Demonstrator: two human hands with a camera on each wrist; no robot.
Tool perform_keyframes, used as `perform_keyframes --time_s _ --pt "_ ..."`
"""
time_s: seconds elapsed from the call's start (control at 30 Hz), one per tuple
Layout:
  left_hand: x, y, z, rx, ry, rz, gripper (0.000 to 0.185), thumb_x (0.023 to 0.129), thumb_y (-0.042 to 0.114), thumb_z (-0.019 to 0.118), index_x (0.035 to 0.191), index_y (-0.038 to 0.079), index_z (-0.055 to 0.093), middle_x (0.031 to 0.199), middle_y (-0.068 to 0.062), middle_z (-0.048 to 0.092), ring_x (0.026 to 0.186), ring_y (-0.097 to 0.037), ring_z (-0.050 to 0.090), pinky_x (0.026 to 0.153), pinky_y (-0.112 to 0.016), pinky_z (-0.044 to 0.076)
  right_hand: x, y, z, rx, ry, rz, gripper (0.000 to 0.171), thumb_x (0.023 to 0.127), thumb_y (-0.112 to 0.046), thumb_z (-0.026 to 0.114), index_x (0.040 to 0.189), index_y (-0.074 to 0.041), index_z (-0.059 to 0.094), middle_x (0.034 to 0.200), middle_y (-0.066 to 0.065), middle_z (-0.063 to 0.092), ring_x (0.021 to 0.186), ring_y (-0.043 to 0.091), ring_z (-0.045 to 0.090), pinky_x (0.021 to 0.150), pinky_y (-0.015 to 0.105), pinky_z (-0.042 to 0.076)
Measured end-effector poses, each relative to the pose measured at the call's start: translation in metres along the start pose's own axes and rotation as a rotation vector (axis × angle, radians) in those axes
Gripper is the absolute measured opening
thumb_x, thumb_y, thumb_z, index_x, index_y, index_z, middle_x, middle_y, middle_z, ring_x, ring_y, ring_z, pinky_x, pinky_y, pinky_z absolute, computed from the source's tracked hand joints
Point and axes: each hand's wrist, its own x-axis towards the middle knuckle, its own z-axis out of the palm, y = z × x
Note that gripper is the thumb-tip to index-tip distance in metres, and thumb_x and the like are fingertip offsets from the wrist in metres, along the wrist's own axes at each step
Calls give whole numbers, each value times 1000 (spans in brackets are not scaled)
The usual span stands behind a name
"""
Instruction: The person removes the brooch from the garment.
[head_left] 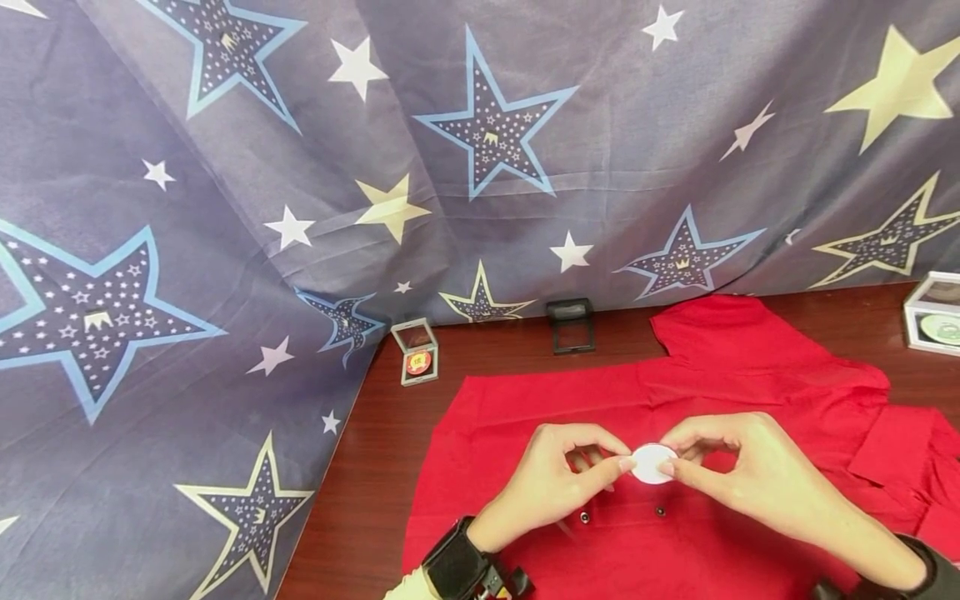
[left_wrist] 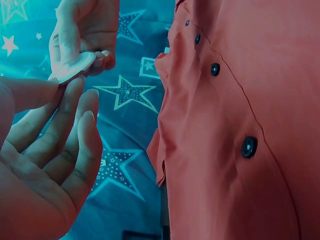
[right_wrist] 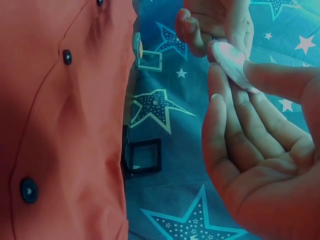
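Both hands met over the middle of the red shirt (head_left: 675,400), which lay spread flat on the dark wooden tabletop (head_left: 375,492) toward its near edge, reaching off toward the right edge. Between them they held a small white disc (head_left: 652,463), raised a little above the cloth. The left hand (head_left: 555,479) came in from the near edge with its wrist strapped in a black band, thumb and forefinger pinching the disc's left rim while the other fingers curled loosely beneath. The right hand (head_left: 738,471) mirrored it, thumb and forefinger gripping the right rim, the forearm running back toward the near right corner.

From the left wrist view the left hand's fingers (left_wrist: 75,130) stood fairly straight below the disc (left_wrist: 75,67), with the right hand (left_wrist: 87,30) clasping it from the far side. The right wrist view showed the same hold reversed (disc (right_wrist: 230,62) edge-on, pinched at thumb tip).

Two dark buttons (head_left: 660,511) showed on the shirt just nearer than the hands. Along the far edge of the tabletop stood a small clear case (head_left: 417,350) holding a red piece, near the far left corner, and a black frame (head_left: 572,325) beside it. A white box (head_left: 933,315) sat at the right edge. A star-printed cloth (head_left: 225,208) hung behind and to the left.
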Motion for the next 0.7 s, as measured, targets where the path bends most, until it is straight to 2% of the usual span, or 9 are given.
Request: perform_keyframes --time_s 0.13,0.23,0.37,0.53,0.6,0.7 --pt "0 0 2 -33 -2 -14 5 94 18 76 95 14 77 72 -5 69 53 -9 62 49 -24 53 0 2 0 -6 1 -6 30 79 -14 90 96 -35 76 80 -21 70 68 3 66 65 17 50" --pt "0 0 3 -31 1 -8 5 95 17 75 95 13 77 70 -4 69 53 -15 64 47 -24 52 0 3 1 -16 4 -6 29 80 -15 90 96 -35 76 80 -22 70 67 2 66 66 16 50" --pt "0 -1 3 -41 0 -11 6 95 19 76 94 12 77 68 -3 68 52 -15 64 44 -24 50 0 2 1 -43 17 -6 31 79 -14 90 96 -36 76 79 -23 69 67 1 65 66 16 49" --pt "-1 -2 3 -87 -6 -38 8 94 19 77 93 12 77 67 -8 67 51 -13 62 43 -24 48 -1 2 3 -73 34 -12 34 79 -13 90 97 -37 76 79 -25 68 67 0 64 67 15 49" --pt "-1 -2 4 -75 1 -27 8 94 19 76 92 11 77 66 -5 67 50 -10 61 43 -23 48 -2 2 4 -78 40 -24 34 78 -12 90 97 -37 76 80 -25 68 67 0 64 67 15 49" --pt "-2 -3 4 -78 4 -22 7 94 17 76 92 11 76 65 -2 66 49 -12 61 42 -23 49 -2 3 5 -84 42 -31 35 78 -12 90 97 -37 76 80 -25 68 67 -1 64 67 14 49"
